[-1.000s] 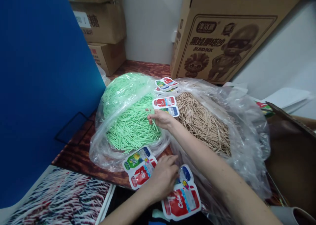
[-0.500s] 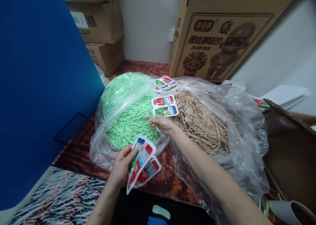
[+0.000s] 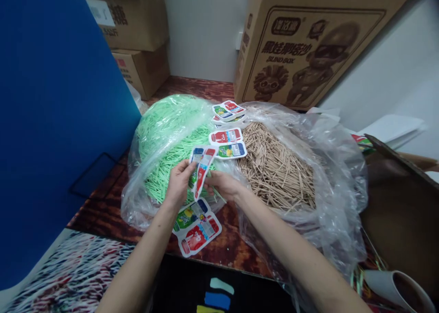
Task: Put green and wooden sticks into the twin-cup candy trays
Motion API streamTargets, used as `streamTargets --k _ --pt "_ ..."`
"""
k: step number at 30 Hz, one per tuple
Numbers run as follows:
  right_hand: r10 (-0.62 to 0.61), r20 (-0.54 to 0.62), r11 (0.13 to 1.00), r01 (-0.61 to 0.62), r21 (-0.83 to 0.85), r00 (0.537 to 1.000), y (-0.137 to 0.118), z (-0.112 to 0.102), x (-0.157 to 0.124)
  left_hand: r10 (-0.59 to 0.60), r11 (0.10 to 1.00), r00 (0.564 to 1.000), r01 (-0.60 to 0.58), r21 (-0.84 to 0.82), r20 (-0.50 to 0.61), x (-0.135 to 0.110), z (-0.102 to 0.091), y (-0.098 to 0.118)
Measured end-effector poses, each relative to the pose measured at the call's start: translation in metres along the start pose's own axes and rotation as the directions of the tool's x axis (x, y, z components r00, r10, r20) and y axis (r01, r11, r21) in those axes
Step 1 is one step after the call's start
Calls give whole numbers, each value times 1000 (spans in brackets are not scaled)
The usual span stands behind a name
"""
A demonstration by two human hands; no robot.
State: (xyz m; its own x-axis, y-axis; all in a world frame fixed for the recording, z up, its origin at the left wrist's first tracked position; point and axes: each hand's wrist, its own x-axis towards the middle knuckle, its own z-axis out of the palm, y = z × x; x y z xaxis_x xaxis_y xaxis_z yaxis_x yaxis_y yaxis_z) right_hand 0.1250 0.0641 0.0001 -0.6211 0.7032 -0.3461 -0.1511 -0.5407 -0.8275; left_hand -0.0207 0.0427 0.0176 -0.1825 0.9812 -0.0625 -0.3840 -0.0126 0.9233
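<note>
My left hand (image 3: 179, 180) pinches a bottle-shaped cola-and-lemon packet (image 3: 206, 159), held tilted above the green sticks. Close against that packet, my right hand (image 3: 222, 185) has its fingers closed, and thin green sticks (image 3: 219, 195) poke out from under them. Another such packet (image 3: 197, 228) lies face up on the table below my hands. Loose green paper-like sticks (image 3: 164, 171) fill the clear bag on the left; brown sticks (image 3: 274, 171) fill the bag on the right. Between the bags, a red-and-green packet (image 3: 228, 143) rests, with more packets (image 3: 229, 110) stacked behind it.
A large cardboard box (image 3: 308, 52) stands behind the brown sticks, and stacked cartons (image 3: 133, 24) are at the back left. A blue panel (image 3: 61, 98) borders the left side. An open carton (image 3: 401, 212) and a cardboard tube (image 3: 398, 285) are at the right.
My left hand has moved up and away, bringing one packet to my right hand. The other packet it held now lies on the table. My right hand has dropped slightly.
</note>
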Motion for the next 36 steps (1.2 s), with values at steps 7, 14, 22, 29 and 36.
streamTargets --k 7,14,22,29,36 --pt "-147 -252 989 147 -17 957 23 0 -45 26 1000 992 -27 -11 -120 17 -19 6" --pt "-581 -471 769 259 -584 663 82 7 -88 153 987 923 -160 9 -354 -2 -23 2" --pt "-598 -371 716 266 -646 710 109 1 -96 -37 997 966 20 -69 -254 -45 -14 1" --pt "-623 -379 703 278 -654 684 103 -6 -100 -125 988 955 96 -117 -268 -58 -16 -2" --pt "-602 -379 723 278 -632 703 106 -10 -97 -151 984 959 122 -134 -241 -66 -22 -9"
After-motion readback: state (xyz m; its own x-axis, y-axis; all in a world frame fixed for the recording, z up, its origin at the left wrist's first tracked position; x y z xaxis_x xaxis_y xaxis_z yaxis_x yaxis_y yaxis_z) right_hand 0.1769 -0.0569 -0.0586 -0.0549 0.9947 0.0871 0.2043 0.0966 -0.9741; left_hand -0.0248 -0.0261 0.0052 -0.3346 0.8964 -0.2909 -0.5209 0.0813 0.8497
